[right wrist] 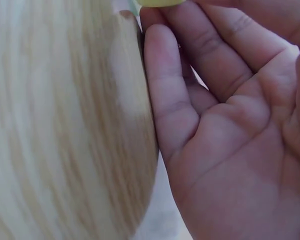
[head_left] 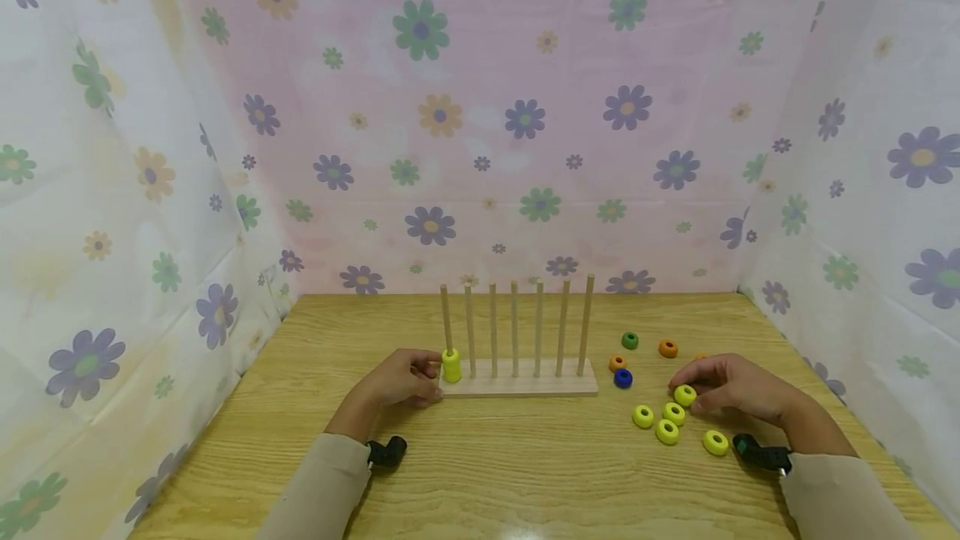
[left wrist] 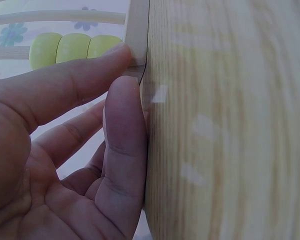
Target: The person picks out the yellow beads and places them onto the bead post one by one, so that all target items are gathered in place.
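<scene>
A wooden stand has a pale base [head_left: 517, 387] and a row of several upright pegs [head_left: 514, 327]. Three yellow beads [left wrist: 72, 48] are stacked on its leftmost peg [head_left: 447, 319]. At the base's left end, my left hand [head_left: 401, 377] holds the corner between thumb and index finger, close beside the stacked beads. Over on the right, my right hand [head_left: 742, 390] pinches a yellow bead [head_left: 684, 396] with its fingertips. Only that bead's edge shows in the right wrist view. Loose yellow beads [head_left: 667, 432] lie around that hand.
Behind the yellow beads lie a green bead [head_left: 630, 341], a blue bead [head_left: 623, 378] and orange beads [head_left: 667, 348], one partly hidden by my right hand. The wooden table [head_left: 510, 473] is enclosed by flowered cloth [head_left: 495, 182] at the back and sides.
</scene>
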Available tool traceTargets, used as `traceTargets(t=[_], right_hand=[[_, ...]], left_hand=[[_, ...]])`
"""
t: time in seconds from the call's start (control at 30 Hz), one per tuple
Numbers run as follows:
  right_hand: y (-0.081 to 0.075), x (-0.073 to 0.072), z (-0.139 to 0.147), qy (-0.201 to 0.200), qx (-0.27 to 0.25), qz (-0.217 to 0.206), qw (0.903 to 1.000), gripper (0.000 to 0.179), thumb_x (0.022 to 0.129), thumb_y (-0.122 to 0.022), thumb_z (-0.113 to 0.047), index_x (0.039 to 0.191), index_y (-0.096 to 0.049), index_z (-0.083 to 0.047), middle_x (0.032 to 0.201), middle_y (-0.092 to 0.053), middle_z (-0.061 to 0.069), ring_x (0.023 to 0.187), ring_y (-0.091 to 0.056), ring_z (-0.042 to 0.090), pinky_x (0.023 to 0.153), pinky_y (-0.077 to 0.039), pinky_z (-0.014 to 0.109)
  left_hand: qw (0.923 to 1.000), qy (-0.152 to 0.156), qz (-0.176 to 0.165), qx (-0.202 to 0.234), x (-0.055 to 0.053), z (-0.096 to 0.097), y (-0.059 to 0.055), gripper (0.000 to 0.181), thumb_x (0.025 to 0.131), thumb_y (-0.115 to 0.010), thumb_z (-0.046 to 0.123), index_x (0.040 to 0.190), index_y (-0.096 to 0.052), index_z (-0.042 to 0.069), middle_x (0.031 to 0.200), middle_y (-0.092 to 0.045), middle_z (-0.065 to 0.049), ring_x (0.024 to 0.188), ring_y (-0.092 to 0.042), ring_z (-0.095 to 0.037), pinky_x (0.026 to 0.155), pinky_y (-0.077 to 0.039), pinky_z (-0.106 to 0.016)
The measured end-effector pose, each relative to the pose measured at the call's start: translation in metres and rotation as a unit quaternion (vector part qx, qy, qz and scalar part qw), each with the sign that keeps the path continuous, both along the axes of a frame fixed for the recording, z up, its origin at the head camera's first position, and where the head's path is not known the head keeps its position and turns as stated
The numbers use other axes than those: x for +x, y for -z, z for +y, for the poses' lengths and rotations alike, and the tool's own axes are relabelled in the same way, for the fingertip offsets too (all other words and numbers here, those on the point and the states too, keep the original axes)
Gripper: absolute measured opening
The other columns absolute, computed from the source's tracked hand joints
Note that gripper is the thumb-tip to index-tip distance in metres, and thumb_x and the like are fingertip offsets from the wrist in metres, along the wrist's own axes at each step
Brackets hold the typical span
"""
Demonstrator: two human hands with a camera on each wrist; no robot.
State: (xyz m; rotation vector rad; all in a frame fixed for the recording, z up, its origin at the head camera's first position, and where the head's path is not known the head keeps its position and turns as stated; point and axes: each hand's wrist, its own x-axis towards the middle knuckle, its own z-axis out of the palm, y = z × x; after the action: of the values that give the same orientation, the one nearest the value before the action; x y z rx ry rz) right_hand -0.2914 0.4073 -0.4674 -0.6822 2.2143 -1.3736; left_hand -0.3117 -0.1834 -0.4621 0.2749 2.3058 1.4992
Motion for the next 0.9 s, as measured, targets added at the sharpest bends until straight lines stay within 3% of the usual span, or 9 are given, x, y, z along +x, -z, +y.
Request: traceTargets(t=[0.33, 0.63, 0.73, 0.9], right_hand=[[-0.009, 0.002, -0.006, 0.057, 0.057, 0.049, 0.9955, 0.036, 0.093, -0.074, -0.010, 0.128, -0.069, -0.002, 0.130, -0.068, 0.019, 0.110, -0.068, 0.009, 0.088, -0.055, 0.022], [-0.012, 0.003, -0.010, 0.128, 0.104, 0.093, 0.9819, 0.038, 0.092, -0.079, -0.024, 0.127, -0.072, -0.011, 0.126, -0.070, 0.011, 0.108, -0.068, 0.011, 0.085, -0.055, 0.025], [-0.014, 0.002, -0.013, 0.146, 0.108, 0.098, 0.9785, 0.038, 0.092, -0.080, -0.027, 0.126, -0.072, -0.012, 0.123, -0.071, 0.008, 0.105, -0.068, 0.012, 0.084, -0.056, 0.026], [-0.016, 0.003, -0.020, 0.147, 0.079, 0.090, 0.9818, 0.040, 0.093, -0.079, -0.023, 0.127, -0.069, -0.005, 0.122, -0.071, 0.013, 0.102, -0.071, 0.017, 0.082, -0.058, 0.028]], left_hand=[[1.0000, 0.005, -0.001, 0.007, 0.000, -0.001, 0.003, 0.072, 0.086, -0.082, 0.004, 0.151, -0.052, 0.003, 0.111, -0.056, -0.013, 0.088, -0.060, -0.022, 0.073, -0.062, -0.033], [0.9998, 0.012, -0.002, 0.015, 0.000, -0.001, 0.006, 0.072, 0.086, -0.083, 0.004, 0.150, -0.051, 0.001, 0.110, -0.056, -0.012, 0.088, -0.061, -0.022, 0.074, -0.063, -0.034], [0.9999, 0.013, 0.001, 0.011, 0.001, -0.002, 0.003, 0.072, 0.085, -0.083, 0.004, 0.150, -0.051, 0.000, 0.109, -0.056, -0.012, 0.088, -0.061, -0.022, 0.074, -0.062, -0.034], [0.9999, 0.013, 0.002, 0.001, 0.002, -0.001, 0.000, 0.072, 0.085, -0.084, 0.005, 0.150, -0.052, 0.001, 0.110, -0.055, -0.012, 0.089, -0.061, -0.022, 0.076, -0.062, -0.034]])
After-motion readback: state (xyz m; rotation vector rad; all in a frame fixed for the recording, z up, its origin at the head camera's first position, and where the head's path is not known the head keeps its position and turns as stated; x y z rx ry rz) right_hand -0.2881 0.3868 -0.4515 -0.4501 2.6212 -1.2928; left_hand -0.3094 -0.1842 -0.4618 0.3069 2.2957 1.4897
